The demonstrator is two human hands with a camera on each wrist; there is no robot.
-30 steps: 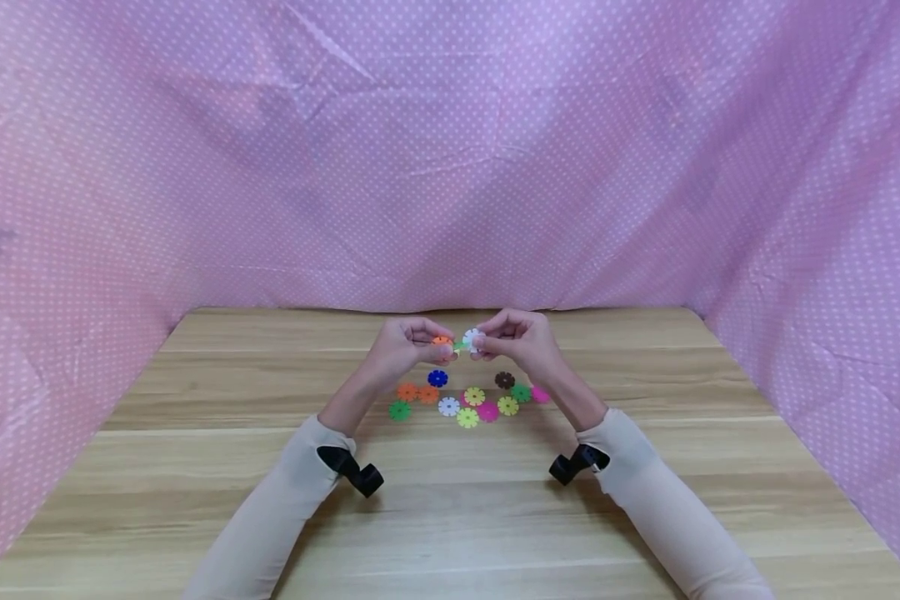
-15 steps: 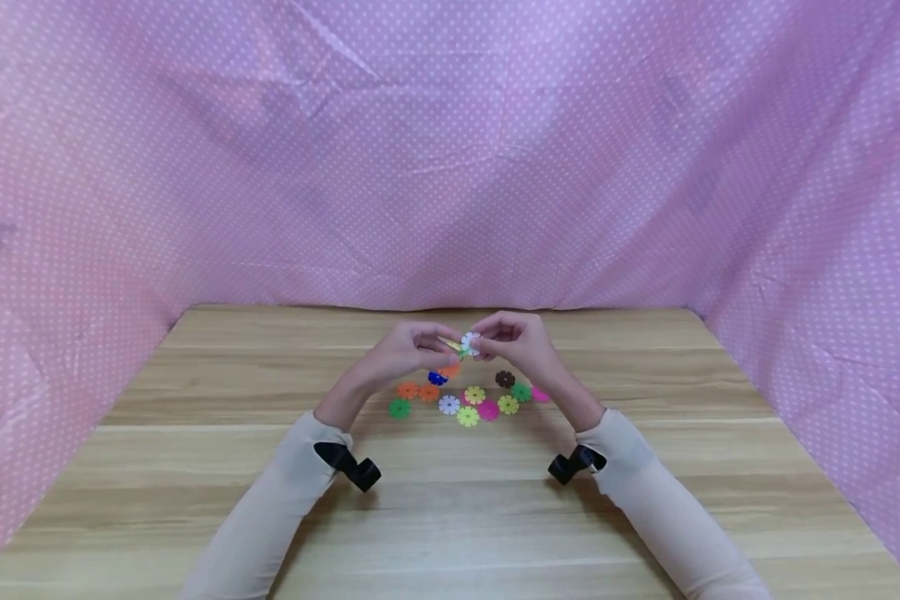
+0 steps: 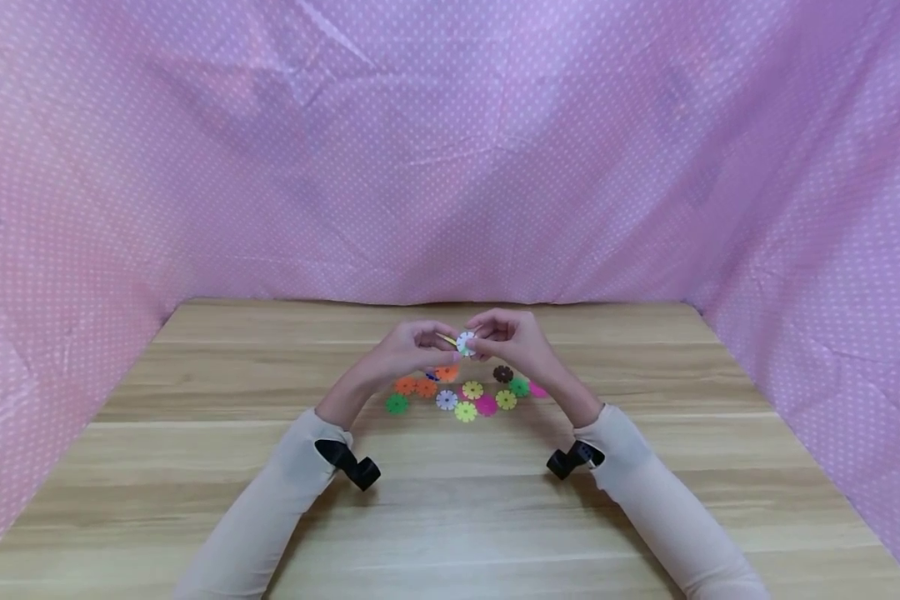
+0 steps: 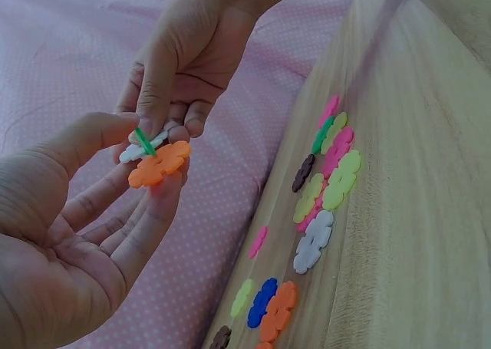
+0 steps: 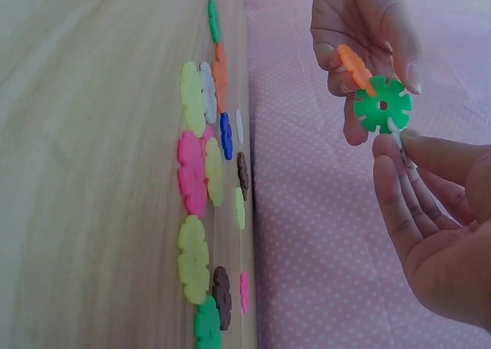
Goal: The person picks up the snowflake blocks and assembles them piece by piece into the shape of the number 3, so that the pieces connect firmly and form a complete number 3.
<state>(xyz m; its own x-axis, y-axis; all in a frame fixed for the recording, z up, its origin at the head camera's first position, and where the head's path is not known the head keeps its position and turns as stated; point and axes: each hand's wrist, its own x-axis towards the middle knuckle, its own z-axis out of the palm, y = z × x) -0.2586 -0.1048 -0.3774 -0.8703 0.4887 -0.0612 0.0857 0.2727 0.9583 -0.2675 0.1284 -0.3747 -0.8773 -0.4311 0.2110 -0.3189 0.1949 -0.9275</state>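
Observation:
My left hand (image 3: 412, 347) and right hand (image 3: 517, 340) meet above the back of the table. Between them is a small chain of notched plastic interlocking discs. Its green disc (image 5: 372, 108) is slotted into an orange disc (image 4: 159, 165), as both wrist views show. My left hand pinches this joined pair, thumb at the green edge and fingers below the orange disc. Thumb and fingers of my right hand pinch a white disc (image 3: 464, 342), whose edge stands at a slot of the green disc in the right wrist view. My right fingers partly hide the white disc.
Loose discs lie flat on the wooden table (image 3: 450, 517) below the hands: green (image 3: 397, 404), white (image 3: 446, 401), pink (image 3: 486, 406), brown (image 3: 503, 374) and several others. A pink dotted cloth (image 3: 450, 167) hangs behind the table and at both sides.
The orange disc has swung down from the left fingertips to below the left hand. The hands have drawn closer together, the white disc shifting slightly left. The table discs stay in place.

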